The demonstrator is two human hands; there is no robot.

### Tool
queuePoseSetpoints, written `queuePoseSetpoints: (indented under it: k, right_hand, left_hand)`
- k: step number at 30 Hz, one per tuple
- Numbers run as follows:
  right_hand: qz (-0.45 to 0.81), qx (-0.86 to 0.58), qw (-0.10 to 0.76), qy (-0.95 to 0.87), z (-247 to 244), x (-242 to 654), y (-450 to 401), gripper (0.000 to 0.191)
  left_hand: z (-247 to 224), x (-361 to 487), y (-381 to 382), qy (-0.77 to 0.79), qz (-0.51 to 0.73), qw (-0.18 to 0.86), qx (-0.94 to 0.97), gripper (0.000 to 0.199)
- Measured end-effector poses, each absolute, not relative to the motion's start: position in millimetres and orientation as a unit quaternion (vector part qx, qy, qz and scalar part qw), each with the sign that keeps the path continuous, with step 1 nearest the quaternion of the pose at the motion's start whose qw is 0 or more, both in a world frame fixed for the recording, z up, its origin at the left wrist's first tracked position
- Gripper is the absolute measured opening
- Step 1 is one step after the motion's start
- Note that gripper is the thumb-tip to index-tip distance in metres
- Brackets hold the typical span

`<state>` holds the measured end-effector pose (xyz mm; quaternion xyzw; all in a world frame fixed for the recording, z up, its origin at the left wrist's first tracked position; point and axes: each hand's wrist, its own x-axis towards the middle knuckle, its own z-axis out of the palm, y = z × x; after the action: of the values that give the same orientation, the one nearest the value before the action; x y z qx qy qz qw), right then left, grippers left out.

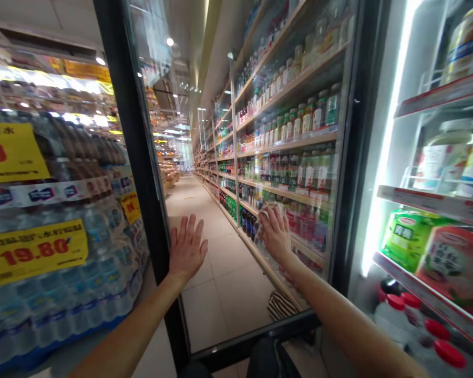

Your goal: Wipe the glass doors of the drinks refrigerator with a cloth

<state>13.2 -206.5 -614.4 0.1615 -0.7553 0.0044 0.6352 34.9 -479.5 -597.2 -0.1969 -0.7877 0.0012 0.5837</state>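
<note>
A glass door (220,294) with a black frame stands in front of me. My left hand (187,249) lies against the glass near its left edge, fingers spread, holding nothing. Farther right, my right hand (276,233) presses a light, crumpled cloth (265,212) to the glass, with its fingers over it. Part of the cloth is hidden under the hand. Shelves of bottles and the aisle floor show in or through the glass.
Stacked bottled water (102,268) with yellow price signs (35,252) stands on the left. At the right are lit cooler shelves (429,205) with packs and red-capped bottles (396,310). A striped item (281,306) shows low in the glass.
</note>
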Motion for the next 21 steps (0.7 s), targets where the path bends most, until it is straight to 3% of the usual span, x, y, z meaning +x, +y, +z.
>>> queuePoseSetpoints:
  k: [4,9,14,21]
  right_hand:
    - [-0.059,0.295,0.595,-0.745,-620,14,-209,0.036]
    - [-0.001,0.156,0.641,-0.752,-607,12,-201,0.043]
    - [-0.009,0.197,0.616,-0.762,-600,11,-187,0.049]
    - [0.123,0.091,0.676,-0.721,-593,0,-165,0.052]
  left_hand:
    - [-597,36,-479,-0.786,0.017,0.587,-0.196,0.07]
    - [-596,37,-479,-0.778,0.039,0.594,-0.198,0.074]
    - [-597,37,-479,-0.78,0.039,0.594,-0.194,0.074]
    - [-598,36,-480,-0.782,0.043,0.59,-0.196,0.075]
